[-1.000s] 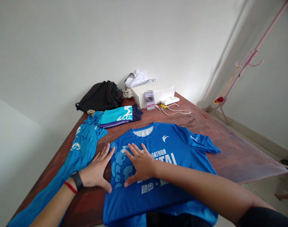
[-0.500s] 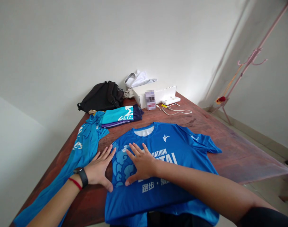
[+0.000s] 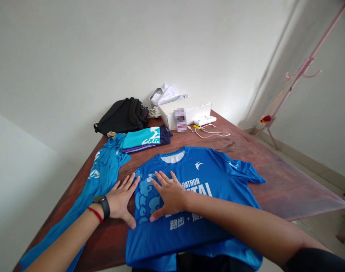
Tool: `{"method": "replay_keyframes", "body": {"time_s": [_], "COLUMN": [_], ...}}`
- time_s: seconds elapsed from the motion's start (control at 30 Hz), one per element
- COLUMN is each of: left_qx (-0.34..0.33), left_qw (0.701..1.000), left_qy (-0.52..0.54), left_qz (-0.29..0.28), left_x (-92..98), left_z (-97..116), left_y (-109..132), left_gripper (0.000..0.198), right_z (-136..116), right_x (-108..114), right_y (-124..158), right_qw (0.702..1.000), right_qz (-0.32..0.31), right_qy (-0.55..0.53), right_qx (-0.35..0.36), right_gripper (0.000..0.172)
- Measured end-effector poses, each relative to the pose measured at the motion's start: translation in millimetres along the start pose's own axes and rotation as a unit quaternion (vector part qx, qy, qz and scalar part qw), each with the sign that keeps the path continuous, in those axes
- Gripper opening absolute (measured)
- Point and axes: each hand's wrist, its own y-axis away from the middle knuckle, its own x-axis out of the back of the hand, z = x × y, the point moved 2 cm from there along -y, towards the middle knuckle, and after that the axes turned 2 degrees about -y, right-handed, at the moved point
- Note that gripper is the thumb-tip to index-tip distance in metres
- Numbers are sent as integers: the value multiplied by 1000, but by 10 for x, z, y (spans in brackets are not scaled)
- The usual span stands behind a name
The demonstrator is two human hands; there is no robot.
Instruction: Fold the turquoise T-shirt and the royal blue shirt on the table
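A blue T-shirt [image 3: 189, 166] with white lettering and a cloud pattern lies front up on the wooden table, its collar away from me and its lower part at the table's near edge. Its sleeve on the right sticks out; on the left no sleeve shows. My right hand [image 3: 170, 194] rests flat on the chest print, fingers spread. At the shirt's left edge lies my left hand [image 3: 122, 202], with fingers apart, touching the edge with thumb and fingertips. Neither hand grips cloth. A lighter blue garment [image 3: 101, 181] stretches along the table's left side, partly behind my left forearm.
Folded clothes [image 3: 145, 138] are stacked beyond the shirt. Farther back are a black bag [image 3: 118, 115], a white box [image 3: 192, 109], a power strip [image 3: 204, 120] with a white cable, and white cloth [image 3: 166, 94]. A pink coat stand [image 3: 302, 68] rises beyond the wooden table [image 3: 285, 181].
My left wrist and forearm have shifted slightly to the right, while the fingers stay at the shirt's edge. My right hand and the T-shirt look unchanged.
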Motion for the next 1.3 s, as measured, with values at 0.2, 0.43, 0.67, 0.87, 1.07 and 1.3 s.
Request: {"method": "replay_keyframes", "body": {"time_s": [0.2,0.43,0.67,0.87,1.07,1.3], "left_qx": [19,31,59,91,109,137], "left_qw": [1000,999,998,995,993,989], "left_qy": [-15,-18,-11,-3,-14,-21], "left_qz": [-13,-21,-18,-49,-50,-56], "left_x": [1,28,32,137,170,185], "left_z": [11,36,52,129,192,238], "left_y": [4,17,16,68,89,94], "left_gripper": [163,163,157,159,160,158], "right_z": [3,19,22,19,24,16], "right_x": [4,-17,-34,-25,-29,-36], "right_y": [0,-5,-16,-12,-14,-16], "right_qw": [1000,1000,1000,1000,1000,1000], "right_qz": [-8,2,0,2,9,9], "right_qy": [-5,-12,-8,-6,-11,-11], "right_qx": [-1,3,-2,1,7,6], "right_gripper": [123,124,124,125,124,125]}}
